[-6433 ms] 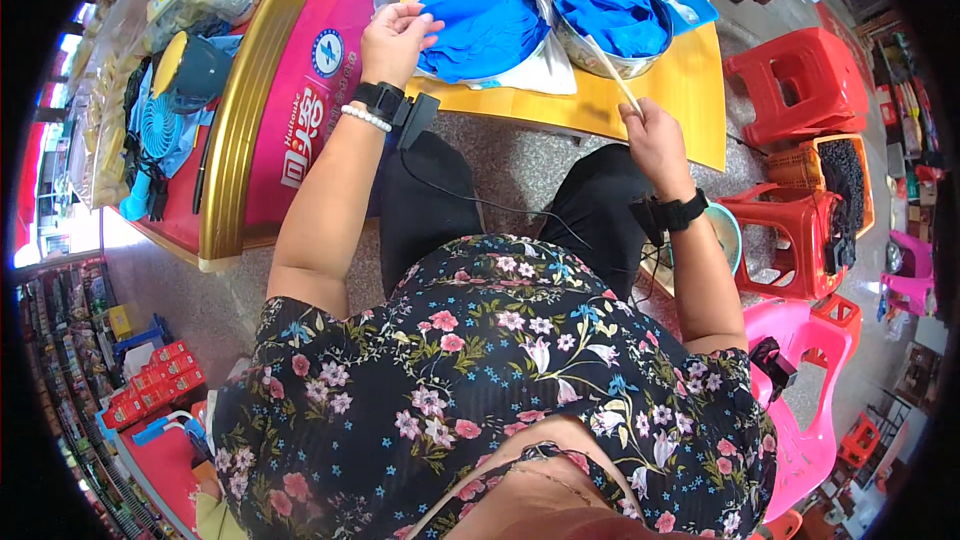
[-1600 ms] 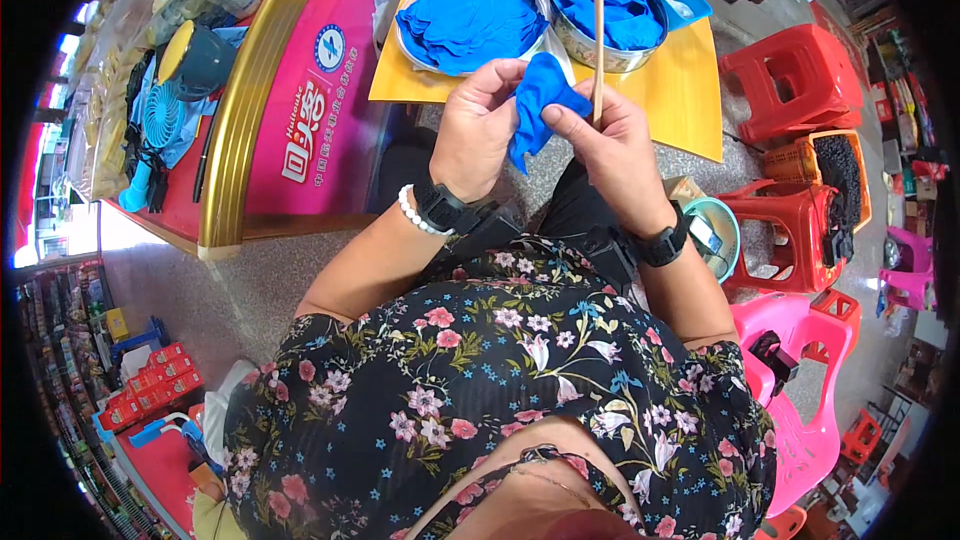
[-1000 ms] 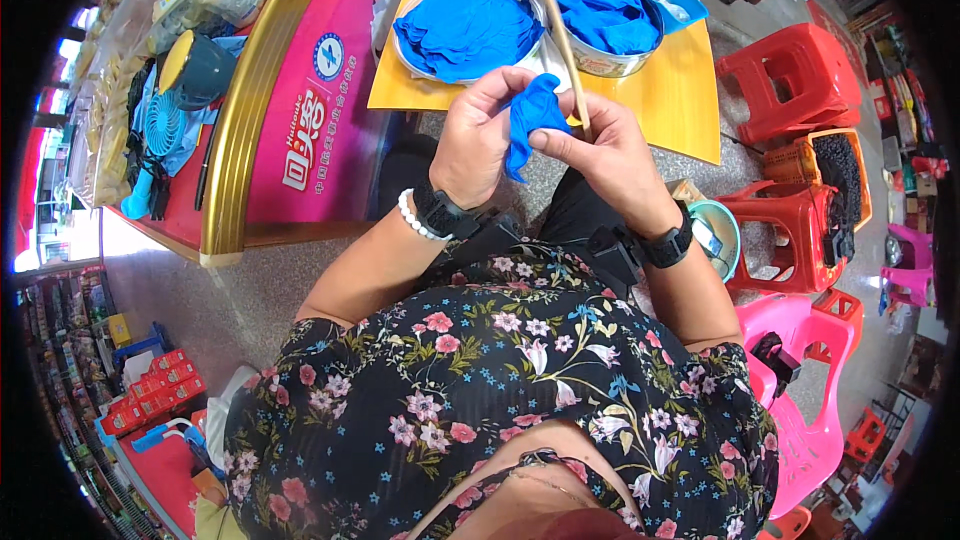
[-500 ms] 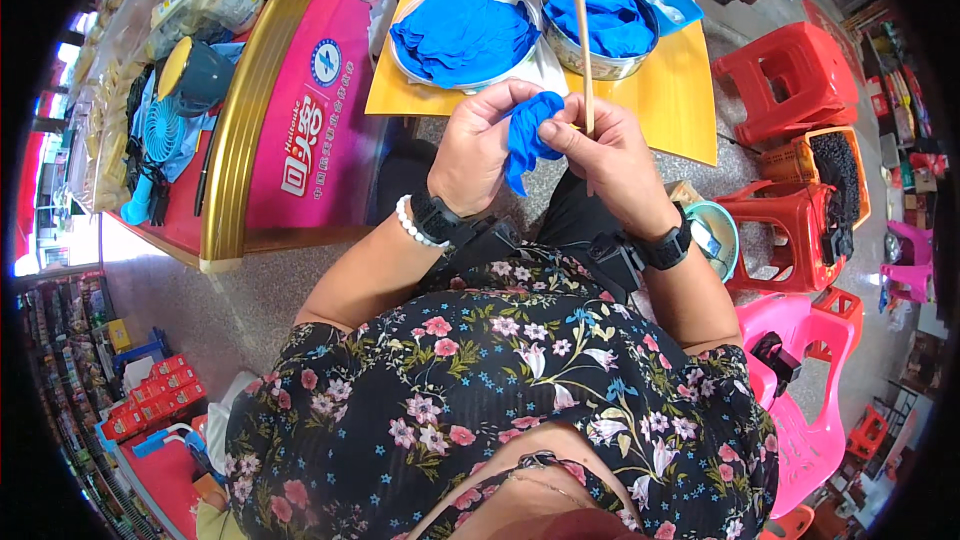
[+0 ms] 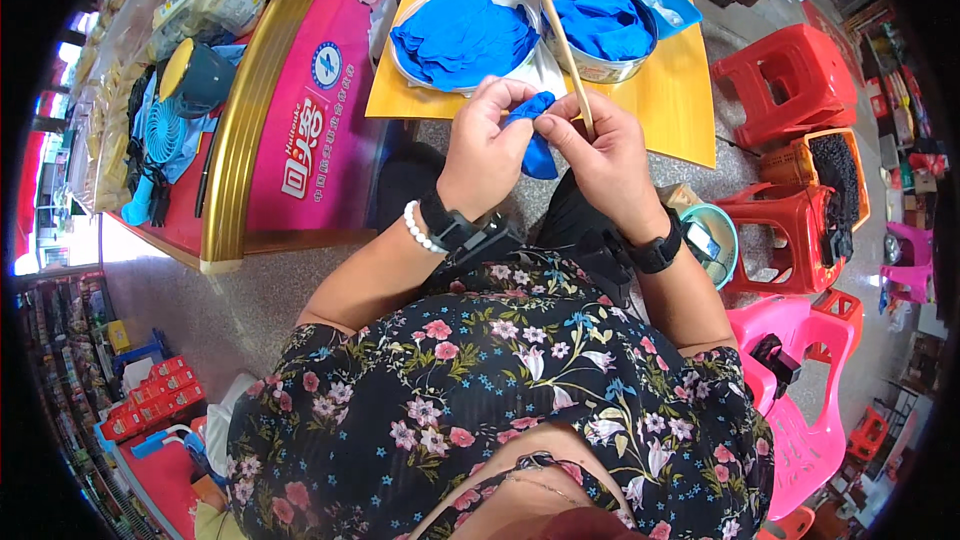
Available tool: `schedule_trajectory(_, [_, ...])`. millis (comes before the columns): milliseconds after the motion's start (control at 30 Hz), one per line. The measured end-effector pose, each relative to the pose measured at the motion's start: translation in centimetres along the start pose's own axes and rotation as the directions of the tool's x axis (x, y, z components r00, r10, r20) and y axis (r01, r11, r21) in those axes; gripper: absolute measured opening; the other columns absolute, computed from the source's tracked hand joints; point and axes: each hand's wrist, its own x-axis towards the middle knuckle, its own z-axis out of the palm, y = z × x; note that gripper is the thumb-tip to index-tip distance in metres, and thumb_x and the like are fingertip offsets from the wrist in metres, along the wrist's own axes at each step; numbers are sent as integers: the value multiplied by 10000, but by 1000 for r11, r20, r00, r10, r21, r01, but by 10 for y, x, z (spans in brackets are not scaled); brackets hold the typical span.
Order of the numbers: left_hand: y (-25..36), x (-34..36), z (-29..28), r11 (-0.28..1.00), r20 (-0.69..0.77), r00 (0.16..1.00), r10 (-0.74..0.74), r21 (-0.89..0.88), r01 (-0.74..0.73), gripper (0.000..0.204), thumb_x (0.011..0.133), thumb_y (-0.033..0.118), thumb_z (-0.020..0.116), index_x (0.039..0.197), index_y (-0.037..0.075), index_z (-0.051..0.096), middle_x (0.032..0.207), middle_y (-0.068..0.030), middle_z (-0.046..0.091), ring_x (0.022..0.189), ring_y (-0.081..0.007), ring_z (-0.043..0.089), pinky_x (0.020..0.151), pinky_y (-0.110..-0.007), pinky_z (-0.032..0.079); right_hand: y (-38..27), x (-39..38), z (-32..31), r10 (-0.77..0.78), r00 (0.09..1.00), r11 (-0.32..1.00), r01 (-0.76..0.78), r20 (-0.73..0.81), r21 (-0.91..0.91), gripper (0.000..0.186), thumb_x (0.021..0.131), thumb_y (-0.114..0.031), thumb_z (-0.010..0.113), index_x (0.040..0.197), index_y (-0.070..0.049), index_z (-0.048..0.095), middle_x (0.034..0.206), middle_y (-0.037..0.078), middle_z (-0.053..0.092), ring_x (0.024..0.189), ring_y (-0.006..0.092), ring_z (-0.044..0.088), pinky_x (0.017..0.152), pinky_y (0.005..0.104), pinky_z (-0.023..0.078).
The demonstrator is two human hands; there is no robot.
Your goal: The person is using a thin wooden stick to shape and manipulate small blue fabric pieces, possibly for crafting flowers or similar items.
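Note:
Between both hands is a small crumpled piece of thin blue material (image 5: 540, 156), fabric or crepe paper; I cannot tell which. My left hand (image 5: 480, 150) pinches its left side, fingers closed. My right hand (image 5: 608, 162) grips its right side between thumb and finger, and also keeps a thin wooden stick (image 5: 567, 52) in its fingers, pointing up and away. Beyond the hands, a white plate (image 5: 405, 68) bears a pile of blue round pieces (image 5: 462, 35). Right of it, a round tin (image 5: 612, 70) is filled with more blue pieces (image 5: 603, 18).
These stand on a yellow board (image 5: 680, 120). A blue basket (image 5: 662, 2) is at its far right. Left is a pink-fronted counter (image 5: 300, 140) with a gold edge. Red stools (image 5: 790, 80), a pink chair (image 5: 815, 440) and a light-green basin (image 5: 715, 240) stand to the right.
The blue piece has turned between my fingers, its loose end now hanging more to the right. The stick's far end has swung left. Both hands still hold on.

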Motion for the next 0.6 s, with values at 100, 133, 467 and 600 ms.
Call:
schedule_trajectory(100, [11, -5, 1, 754, 135, 927, -349, -547, 363, 173, 851, 22, 489, 991, -15, 583, 940, -33, 570, 851, -111, 544, 781, -239, 446, 3, 4, -5, -68, 998, 992, 67, -9, -104, 128, 855, -110, 641, 790, -13, 589, 684, -35, 536, 597, 32, 453, 510, 203, 371])
schedule_trajectory(133, [14, -4, -1, 719, 192, 912, -362, -565, 404, 191, 880, 70, 484, 1028, -9, 576, 963, -24, 581, 875, -110, 542, 819, -244, 425, 3, 5, -7, -66, 998, 992, 65, -3, -111, 126, 861, -113, 635, 800, -13, 587, 685, -37, 536, 596, 31, 449, 510, 202, 368])
schedule_trajectory(467, [13, -1, -9, 641, 483, 850, -212, -587, 494, 198, 903, 109, 526, 1045, -4, 606, 1004, -29, 603, 937, -97, 542, 877, -265, 402, -6, 4, -13, 7, 1000, 990, -9, 14, 143, 104, 853, -102, 644, 863, -24, 577, 747, -30, 565, 631, 18, 478, 553, 189, 406])
schedule_trajectory(600, [7, 2, -8, 620, 374, 889, -265, -640, 454, 195, 902, 98, 546, 1056, 2, 615, 1016, -30, 610, 942, -91, 543, 863, -257, 412, -18, -5, -4, -65, 981, 995, 50, -185, -88, 88, 813, -13, 634, 886, -27, 587, 779, -7, 565, 617, 26, 489, 527, 179, 400])
